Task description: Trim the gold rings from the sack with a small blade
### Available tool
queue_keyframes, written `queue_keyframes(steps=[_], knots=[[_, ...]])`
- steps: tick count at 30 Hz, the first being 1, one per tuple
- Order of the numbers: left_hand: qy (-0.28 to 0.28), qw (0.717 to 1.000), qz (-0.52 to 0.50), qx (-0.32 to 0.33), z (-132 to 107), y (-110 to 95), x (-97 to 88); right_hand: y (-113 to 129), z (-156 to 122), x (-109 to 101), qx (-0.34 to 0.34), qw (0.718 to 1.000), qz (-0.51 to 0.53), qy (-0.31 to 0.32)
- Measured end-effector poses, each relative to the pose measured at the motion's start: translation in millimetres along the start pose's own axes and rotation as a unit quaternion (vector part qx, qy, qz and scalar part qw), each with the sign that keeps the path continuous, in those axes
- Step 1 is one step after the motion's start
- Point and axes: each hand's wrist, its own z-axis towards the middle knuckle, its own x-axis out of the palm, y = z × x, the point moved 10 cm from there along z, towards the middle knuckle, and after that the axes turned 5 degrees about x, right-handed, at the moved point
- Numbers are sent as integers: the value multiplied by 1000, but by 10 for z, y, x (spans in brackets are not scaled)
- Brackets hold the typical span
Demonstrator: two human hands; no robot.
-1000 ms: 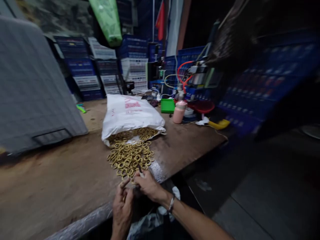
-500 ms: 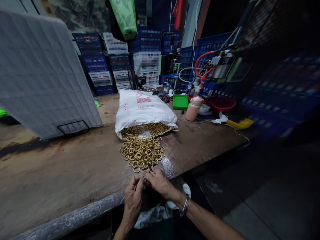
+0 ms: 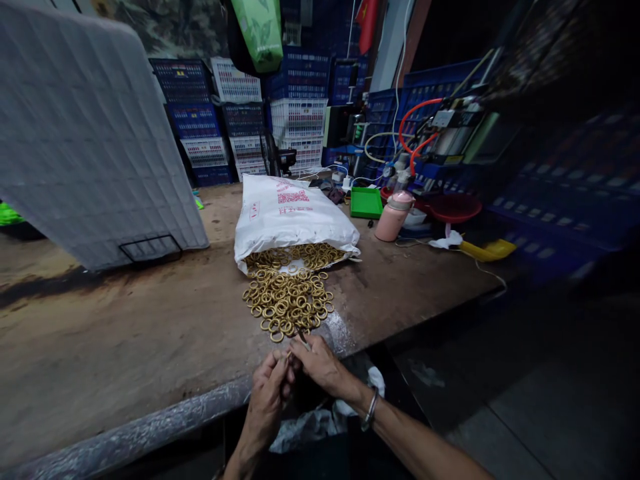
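While you sit or stand at the near edge, the things before you list as follows.

Table (image 3: 125,340), one: brown top, near edge wrapped in something silvery. Crates (image 3: 300,119), blue and white: stacked by the far edge, on it or behind it you cannot tell. Panel (image 3: 95,140), one, pale grey: standing toward the left end. Bag (image 3: 295,217), one, white with red print: lying back from the near edge, mouth toward you. Rings (image 3: 290,300), many, brass-coloured: some in the bag's mouth, the rest heaped between it and the near edge. Bottle (image 3: 393,219), one, pink: upright, right of the bag. Tray (image 3: 367,202), one, green: just behind the bottle.

Risks, as judged: a ring let go by your left hand (image 3: 267,393) could drop past the near edge, since your fingers work right at it; a nudge from your right hand (image 3: 323,363) could scatter the front of the heap.

Grip, right: fingers closed round a small tool (image 3: 305,343), dark tip toward the heap; contact with it uncertain. Grip, left: thumb and forefinger pinched, no gap, on what looks like a single ring (image 3: 289,355).
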Motion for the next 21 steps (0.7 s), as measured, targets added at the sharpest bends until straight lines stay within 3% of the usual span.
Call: queue_keyframes(steps=[5,8,12,21], knots=[[-35,999,-30,-8,-16,27,-65,6,21,-87,-44,991,-113,-51],[-51,998,-31,-8,5,50,-117,37,-26,21,-101,968,-228,-28],[-65,997,-27,-10,28,77,-168,28,-87,119,-112,938,-329,-5],[-81,996,37,17,46,37,-239,23,-79,123,-100,915,-389,-28]])
